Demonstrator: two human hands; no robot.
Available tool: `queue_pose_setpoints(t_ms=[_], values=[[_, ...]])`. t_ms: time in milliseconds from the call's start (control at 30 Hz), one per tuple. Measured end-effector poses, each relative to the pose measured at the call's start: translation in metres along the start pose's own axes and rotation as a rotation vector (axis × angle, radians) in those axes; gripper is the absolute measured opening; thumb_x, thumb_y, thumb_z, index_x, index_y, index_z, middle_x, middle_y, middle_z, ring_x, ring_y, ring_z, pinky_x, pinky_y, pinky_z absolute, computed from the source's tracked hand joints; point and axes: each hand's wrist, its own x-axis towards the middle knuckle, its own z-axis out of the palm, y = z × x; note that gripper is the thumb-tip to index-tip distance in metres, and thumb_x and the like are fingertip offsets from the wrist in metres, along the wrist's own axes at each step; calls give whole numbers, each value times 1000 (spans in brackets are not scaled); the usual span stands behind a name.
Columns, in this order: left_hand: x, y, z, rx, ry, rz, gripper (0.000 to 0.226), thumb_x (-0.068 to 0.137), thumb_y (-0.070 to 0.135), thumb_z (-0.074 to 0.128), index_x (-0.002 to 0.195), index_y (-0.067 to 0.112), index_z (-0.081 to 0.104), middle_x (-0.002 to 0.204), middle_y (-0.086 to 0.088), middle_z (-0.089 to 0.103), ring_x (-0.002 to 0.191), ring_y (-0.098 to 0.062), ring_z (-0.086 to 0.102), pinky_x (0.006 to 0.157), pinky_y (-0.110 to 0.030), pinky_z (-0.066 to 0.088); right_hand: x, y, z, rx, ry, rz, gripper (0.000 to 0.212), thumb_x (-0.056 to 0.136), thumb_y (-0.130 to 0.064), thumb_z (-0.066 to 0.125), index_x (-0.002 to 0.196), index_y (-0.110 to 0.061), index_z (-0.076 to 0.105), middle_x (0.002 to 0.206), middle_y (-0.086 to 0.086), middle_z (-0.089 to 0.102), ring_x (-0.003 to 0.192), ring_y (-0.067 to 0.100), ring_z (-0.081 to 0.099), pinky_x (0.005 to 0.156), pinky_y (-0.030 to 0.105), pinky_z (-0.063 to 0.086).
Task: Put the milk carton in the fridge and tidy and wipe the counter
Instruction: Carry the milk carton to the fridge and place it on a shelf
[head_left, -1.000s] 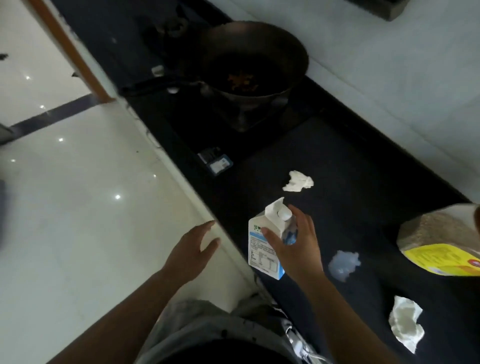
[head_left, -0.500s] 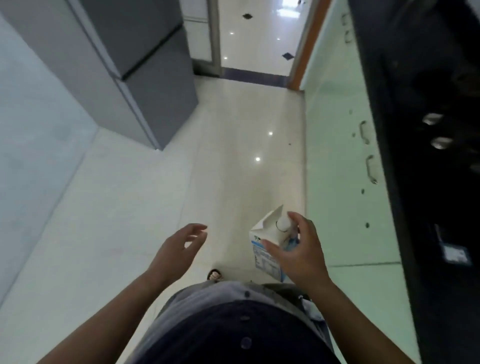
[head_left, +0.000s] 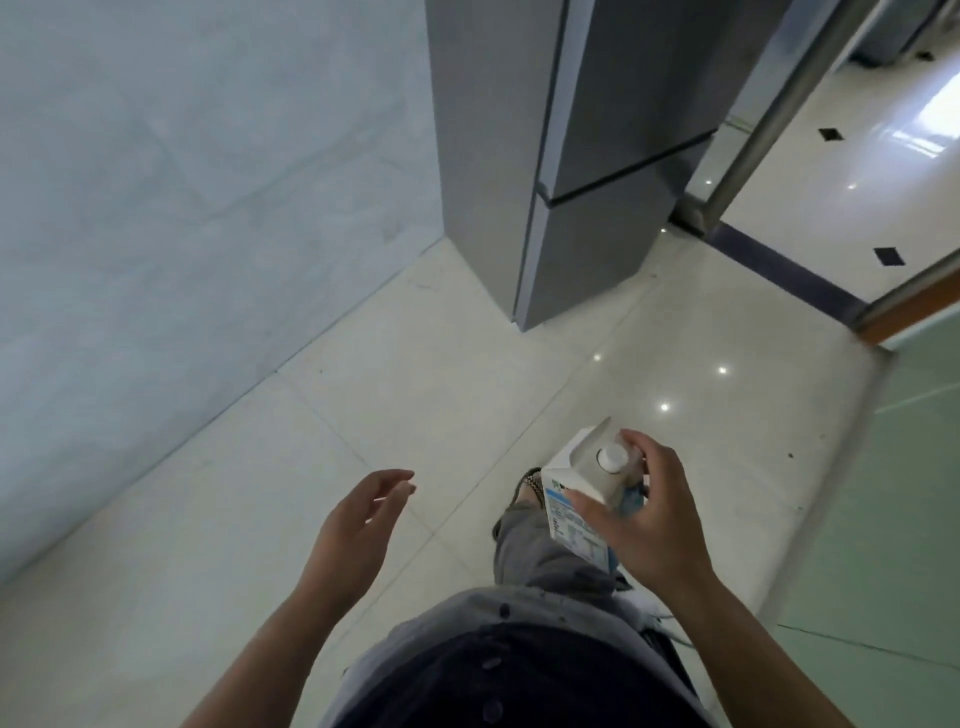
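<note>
My right hand (head_left: 652, 514) grips a white and blue milk carton (head_left: 576, 499) with a white round cap, held upright at waist height over the floor. My left hand (head_left: 358, 525) hangs free to the left of it, fingers apart and empty. A tall grey fridge (head_left: 582, 156) stands ahead at the top centre against the wall, with both doors closed. The counter is out of view.
A pale blue-grey wall (head_left: 182, 182) runs along the left. Glossy cream floor tiles (head_left: 415, 389) lie between me and the fridge. A doorway with a metal frame (head_left: 769, 114) and dark threshold opens at the upper right. Green glass cabinet fronts (head_left: 893, 493) line the right edge.
I have turned away from the black counter toward the fridge, which now appears nearer and more central. The carton has stayed in my right hand; my left hand has stayed empty.
</note>
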Motion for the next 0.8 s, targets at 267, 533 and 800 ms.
queue_pose_setpoints(t_ms=[267, 533, 800], values=[[190, 84, -4, -9, 3, -12, 14, 93, 35, 47, 94, 42, 59, 99, 14, 68, 100, -8, 62, 96, -37, 46, 181, -15, 7, -17, 12, -4, 80, 58, -42, 83, 125, -25, 41, 113, -8, 46, 107, 14, 47, 86, 30, 47], [359, 194, -29, 12, -24, 130, 11, 87, 43, 53, 84, 51, 60, 98, 15, 68, 95, -7, 63, 91, -38, 49, 327, -43, 2, 1, 78, 48, 79, 62, -37, 81, 127, -20, 40, 118, -5, 46, 106, 14, 49, 84, 30, 51], [514, 292, -39, 82, -224, 350, 9, 91, 38, 51, 95, 43, 58, 104, 12, 67, 96, -3, 60, 86, -24, 48, 444, -86, 10, 13, 325, 144, 76, 63, -32, 81, 127, -20, 41, 117, -6, 45, 108, 14, 49, 78, 15, 46]])
